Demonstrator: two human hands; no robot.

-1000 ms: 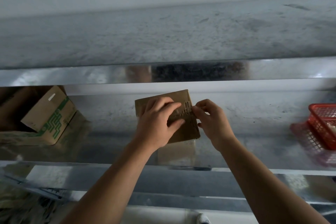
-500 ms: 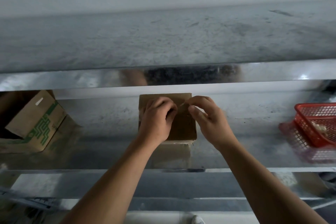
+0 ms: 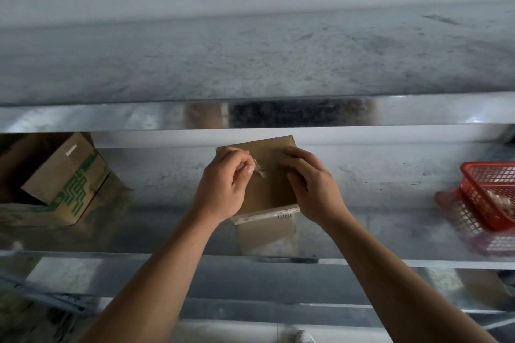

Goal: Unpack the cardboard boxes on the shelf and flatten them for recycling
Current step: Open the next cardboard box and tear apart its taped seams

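Cardboard of this size should be light and fairly stiff, and the small box point(image 3: 268, 192) sits in the middle of the metal shelf point(image 3: 376, 203), just in from its front edge, with a pale label strip along its near side. The left hand point(image 3: 223, 186) has thumb and forefinger closed on a scrap of clear tape point(image 3: 260, 172) lifting off the top face, while the right hand point(image 3: 309, 184) curls over the box's right side to brace it. I judge the tape to be thin, sticky and likely to tear if pulled sharply, so a low, steady peel along the seam looks safest, with the box held by its edges rather than its soft centre. Both hands cover much of the top, so how far the seam runs, and whether anything is inside, cannot be told. A larger box point(image 3: 67, 178) with green print stands open at the left, partly cut off by the picture's edge and its inside dark. A red basket point(image 3: 490, 189) at the right is also cropped, and its pale contents are too blurred to name.
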